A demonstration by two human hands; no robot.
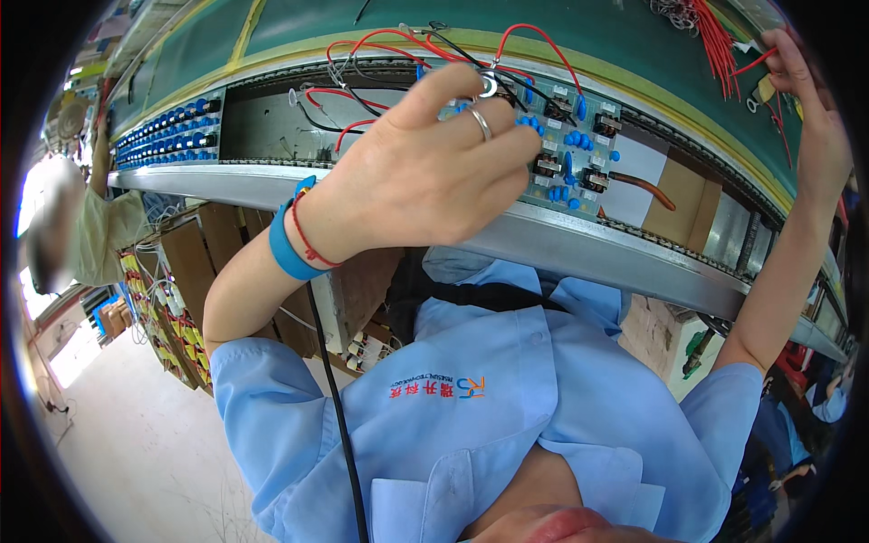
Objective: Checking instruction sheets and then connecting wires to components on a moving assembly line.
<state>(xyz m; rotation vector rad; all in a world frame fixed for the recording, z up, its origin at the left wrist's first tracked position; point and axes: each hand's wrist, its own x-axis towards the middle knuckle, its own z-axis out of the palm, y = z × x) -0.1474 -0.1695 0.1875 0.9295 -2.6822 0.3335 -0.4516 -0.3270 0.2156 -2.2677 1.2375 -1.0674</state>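
My left hand, wearing a ring and a blue wristband, is curled over a circuit board with blue disc parts and small black-and-copper coils. Its fingertips are turned away, so what they pinch is hidden. Red and black wires loop up around that hand from the board. At the far right my right hand is raised, finger and thumb closed on the end of a red wire. Beside that wire hangs a bundle of red wires on the green bench.
The board lies in a metal-railed chain conveyor. More boards with blue parts stand on it at the left. A brown cardboard piece lies right of the board. A black cable hangs before my body. Another person is at the far left.
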